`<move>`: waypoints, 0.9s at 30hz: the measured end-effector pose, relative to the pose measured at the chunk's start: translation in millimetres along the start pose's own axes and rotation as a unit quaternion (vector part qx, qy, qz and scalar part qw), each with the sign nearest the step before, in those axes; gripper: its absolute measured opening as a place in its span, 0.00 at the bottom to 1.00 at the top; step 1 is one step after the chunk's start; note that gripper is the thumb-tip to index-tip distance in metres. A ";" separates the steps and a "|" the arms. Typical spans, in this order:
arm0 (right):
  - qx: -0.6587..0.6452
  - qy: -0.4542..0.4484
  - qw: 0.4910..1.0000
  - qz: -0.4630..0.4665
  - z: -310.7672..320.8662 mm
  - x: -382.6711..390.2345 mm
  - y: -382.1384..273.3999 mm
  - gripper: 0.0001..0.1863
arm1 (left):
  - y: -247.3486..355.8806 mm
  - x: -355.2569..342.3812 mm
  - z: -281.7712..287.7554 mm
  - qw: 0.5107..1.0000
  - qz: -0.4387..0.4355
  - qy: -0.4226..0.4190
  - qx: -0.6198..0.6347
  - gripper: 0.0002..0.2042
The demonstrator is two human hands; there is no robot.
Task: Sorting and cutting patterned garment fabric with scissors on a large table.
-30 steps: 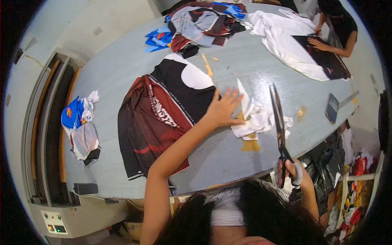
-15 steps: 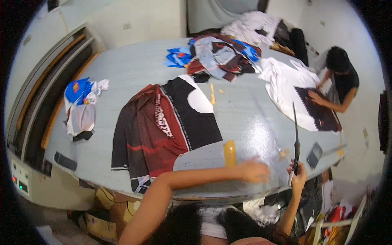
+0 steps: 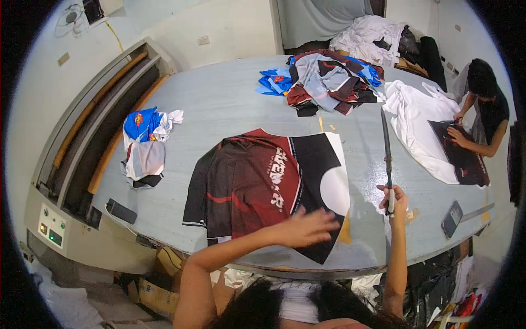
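Observation:
A dark red and black printed jersey piece lies flat on the big grey table. Its black part carries a white rounded area at the right. My left hand is over the near black portion, palm down with fingers stretched out and slightly blurred; whether it touches the cloth I cannot tell. Right of the cloth, my right hand grips long scissors by the pale handle. Their dark blades look closed and point to the far side.
A heap of printed cloth lies at the back, a blue and white bundle at the left. Phones lie near both ends. At the right, another person's hands work on dark cloth over white fabric.
The jersey piece has turned and shifted, its black part now reaching nearer and over most of the yellow patch. My left hand has moved onto it. The whole view has swung left.

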State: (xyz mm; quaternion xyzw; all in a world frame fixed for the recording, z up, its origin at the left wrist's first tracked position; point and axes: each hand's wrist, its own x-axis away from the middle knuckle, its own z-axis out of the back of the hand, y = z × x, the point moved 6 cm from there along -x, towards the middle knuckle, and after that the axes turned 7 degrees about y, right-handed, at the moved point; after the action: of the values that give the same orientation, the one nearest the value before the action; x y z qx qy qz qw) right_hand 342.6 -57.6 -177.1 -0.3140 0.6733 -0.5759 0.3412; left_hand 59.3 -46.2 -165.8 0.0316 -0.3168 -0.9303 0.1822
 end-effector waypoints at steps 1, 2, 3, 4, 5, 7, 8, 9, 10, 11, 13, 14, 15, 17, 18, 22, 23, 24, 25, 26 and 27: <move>-0.004 0.000 1.000 -0.003 -6.5 0.5 1.6 0.11 | -18.9 9.4 20.8 0.992 0.042 0.071 -0.098 0.26; -0.005 -0.013 1.000 -0.022 -12.6 1.6 3.8 0.10 | -54.0 25.4 45.9 0.954 0.176 0.192 -0.147 0.26; -0.007 -0.030 0.999 -0.040 -19.2 2.0 7.0 0.10 | -83.9 52.2 70.7 0.880 0.305 0.309 -0.194 0.25; 0.004 -0.023 0.999 -0.036 -15.7 4.5 13.4 0.09 | -102.9 72.4 90.7 0.831 0.383 0.342 -0.212 0.26; 0.001 -0.031 0.999 -0.036 -18.0 10.5 12.9 0.09 | -143.0 102.8 94.6 0.773 0.483 0.378 -0.163 0.28; 0.058 0.000 0.996 -0.071 -13.3 18.6 13.0 0.08 | -202.4 150.2 98.8 0.704 0.539 0.367 -0.282 0.29; 0.080 0.005 0.996 -0.050 -4.4 19.3 18.2 0.08 | -231.1 165.3 106.3 0.723 0.512 0.374 -0.275 0.29; 0.075 -0.002 0.996 -0.049 -6.3 17.4 19.5 0.08 | -255.0 181.3 120.1 0.737 0.488 0.380 -0.272 0.29; 0.064 -0.006 0.997 -0.047 -8.7 17.4 16.5 0.08 | -272.9 191.4 136.4 0.762 0.451 0.380 -0.269 0.29; 0.053 -0.012 0.997 -0.051 -9.9 22.6 16.3 0.08 | -282.9 202.9 148.5 0.784 0.418 0.374 -0.266 0.29; 0.067 -0.021 0.995 -0.073 -15.7 25.0 13.5 0.08 | -295.3 212.8 176.6 0.747 0.478 0.289 -0.360 0.28; 0.058 -0.030 0.997 -0.051 -19.5 23.4 17.9 0.08 | -296.0 207.3 186.9 0.745 0.480 0.290 -0.361 0.28; 0.057 -0.030 0.997 -0.033 -16.0 24.8 17.7 0.08 | -283.8 188.7 197.6 0.721 0.451 0.379 -0.367 0.27; 0.073 -0.032 0.996 -0.035 -15.4 31.6 17.2 0.09 | -235.1 133.8 198.4 0.764 0.277 0.449 -0.372 0.23; 0.071 -0.037 0.997 -0.015 -17.1 33.4 14.5 0.09 | -199.3 93.4 186.3 0.867 0.178 0.397 -0.242 0.22; 0.082 -0.074 0.993 0.033 -25.9 37.2 7.3 0.11 | -128.6 13.5 77.1 0.917 -0.028 0.194 -0.348 0.32; 0.077 -0.080 0.993 0.038 -23.9 40.5 8.9 0.11 | -117.4 -8.6 61.0 0.926 -0.035 0.193 -0.323 0.33; 0.052 -0.079 0.994 0.044 -21.1 42.1 16.1 0.11 | -108.1 -29.9 53.5 0.933 -0.021 0.205 -0.297 0.34; 0.053 -0.078 0.995 0.040 -22.7 48.0 13.4 0.11 | -107.2 -49.6 48.8 0.931 0.003 0.213 -0.296 0.33; 0.033 -0.097 0.994 -0.024 -29.7 56.5 10.3 0.11 | -108.7 -69.7 49.9 0.928 0.026 0.223 -0.297 0.32; 0.012 -0.118 0.989 -0.085 -39.3 65.3 7.6 0.12 | -115.0 -88.3 49.0 0.928 0.028 0.224 -0.297 0.32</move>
State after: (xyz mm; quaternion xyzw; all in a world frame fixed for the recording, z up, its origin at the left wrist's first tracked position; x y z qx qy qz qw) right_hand 272.9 -87.7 -186.9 -0.4316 0.5926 -0.5696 0.3716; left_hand 96.4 98.2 -200.8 0.1745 0.0220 -0.9451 0.2754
